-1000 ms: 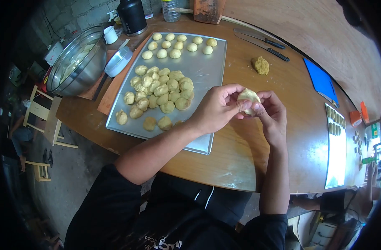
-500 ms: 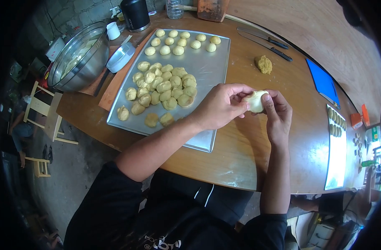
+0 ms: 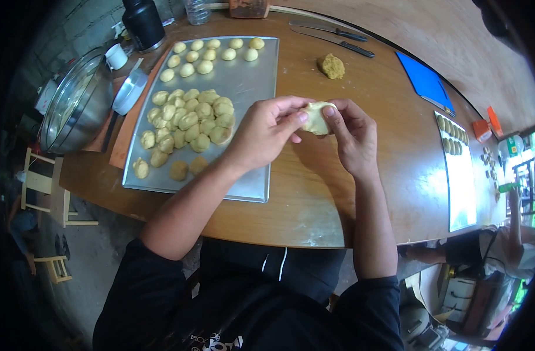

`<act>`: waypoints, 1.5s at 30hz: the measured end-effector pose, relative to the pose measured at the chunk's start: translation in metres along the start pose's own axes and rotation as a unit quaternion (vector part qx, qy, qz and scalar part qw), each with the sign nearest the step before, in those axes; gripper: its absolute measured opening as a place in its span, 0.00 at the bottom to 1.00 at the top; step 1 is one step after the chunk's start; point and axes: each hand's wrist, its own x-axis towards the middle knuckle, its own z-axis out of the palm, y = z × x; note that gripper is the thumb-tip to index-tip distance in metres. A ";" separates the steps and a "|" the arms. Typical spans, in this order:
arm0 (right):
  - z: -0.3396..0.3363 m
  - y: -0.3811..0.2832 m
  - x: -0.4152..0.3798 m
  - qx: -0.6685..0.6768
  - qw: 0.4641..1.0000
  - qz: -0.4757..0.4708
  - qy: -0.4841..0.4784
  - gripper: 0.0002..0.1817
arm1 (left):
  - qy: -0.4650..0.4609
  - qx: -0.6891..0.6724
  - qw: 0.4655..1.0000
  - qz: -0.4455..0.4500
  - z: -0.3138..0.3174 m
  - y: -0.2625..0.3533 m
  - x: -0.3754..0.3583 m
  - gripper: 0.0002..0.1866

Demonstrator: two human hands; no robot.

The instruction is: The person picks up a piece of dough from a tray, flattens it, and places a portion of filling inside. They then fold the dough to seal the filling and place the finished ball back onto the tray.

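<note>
A pale, flattened piece of dough (image 3: 318, 120) is held up above the table between both hands. My left hand (image 3: 266, 127) pinches its left edge with thumb and fingers. On the other side, my right hand (image 3: 354, 136) is closed on the right edge, its thumb lying on the front face. Left of my hands, a metal baking tray (image 3: 253, 76) carries a crowded cluster of dough pieces (image 3: 188, 120) and, toward its far end, spaced rows of smooth round dough balls (image 3: 205, 67). Beyond my hands sits a crumbly yellow-brown lump of filling (image 3: 332, 66).
Two knives (image 3: 352, 48) lie at the table's far edge, near a blue board (image 3: 422, 81). A second tray (image 3: 460, 187) with small pieces is at the right. A large metal bowl (image 3: 80, 108), white cup (image 3: 116, 57) and black flask (image 3: 143, 26) stand left. Another person (image 3: 495, 248) is at the right.
The dough looks wider and flatter, its face turned more toward me. Both hands stay on it. My view has swung right, so the table's things appear farther left.
</note>
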 end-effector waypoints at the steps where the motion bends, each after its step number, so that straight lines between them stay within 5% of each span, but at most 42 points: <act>1: 0.000 -0.001 0.001 0.019 1.000 -0.001 -0.006 0.12 | -0.001 -0.004 1.000 -0.010 0.000 0.002 0.001 0.19; 8: -0.001 -0.004 -0.002 0.029 0.998 -0.003 -0.060 0.11 | -0.011 0.061 0.997 0.034 0.001 0.003 0.000 0.15; 20: 0.002 -0.010 0.000 0.091 0.993 0.052 -0.057 0.12 | 0.008 -0.134 0.991 -0.018 -0.001 0.003 0.001 0.15; 28: -0.004 -0.002 0.001 0.000 1.000 0.012 -0.015 0.13 | -0.031 0.009 0.999 -0.004 -0.003 0.004 0.001 0.17; 45: -0.005 -0.001 0.002 0.035 0.998 0.032 -0.041 0.11 | -0.003 -0.029 1.000 0.007 -0.003 -0.002 0.003 0.16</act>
